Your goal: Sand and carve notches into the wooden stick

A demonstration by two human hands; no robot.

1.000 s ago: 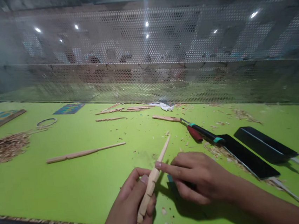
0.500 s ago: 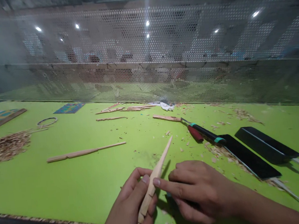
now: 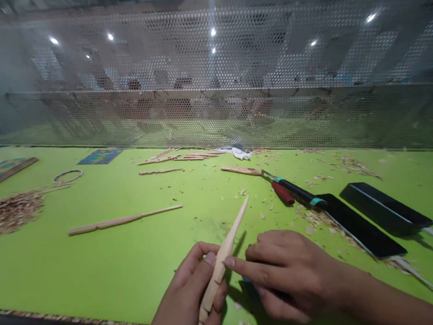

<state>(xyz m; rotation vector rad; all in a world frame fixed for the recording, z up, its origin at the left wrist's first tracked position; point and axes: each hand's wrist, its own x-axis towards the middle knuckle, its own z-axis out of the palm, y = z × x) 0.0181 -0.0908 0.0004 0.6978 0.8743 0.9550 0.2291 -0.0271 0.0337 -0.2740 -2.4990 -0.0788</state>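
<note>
Head view shows the left hand (image 3: pixel 188 290) closed around a notched wooden stick (image 3: pixel 219 269) above the table's (image 3: pixel 108 275) near edge, the right hand (image 3: pixel 288 273) pointing its index finger at the stick's side, other fingers curled, any hold hidden

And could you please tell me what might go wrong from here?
The carved stick tapers to a thin tip, which might snap if pressed hard. The left hand grips its notched part, and the right hand has its index fingertip right by the edge, so a splinter seems possible. The right forearm could catch the nearby white cable and tug the phone.
</note>
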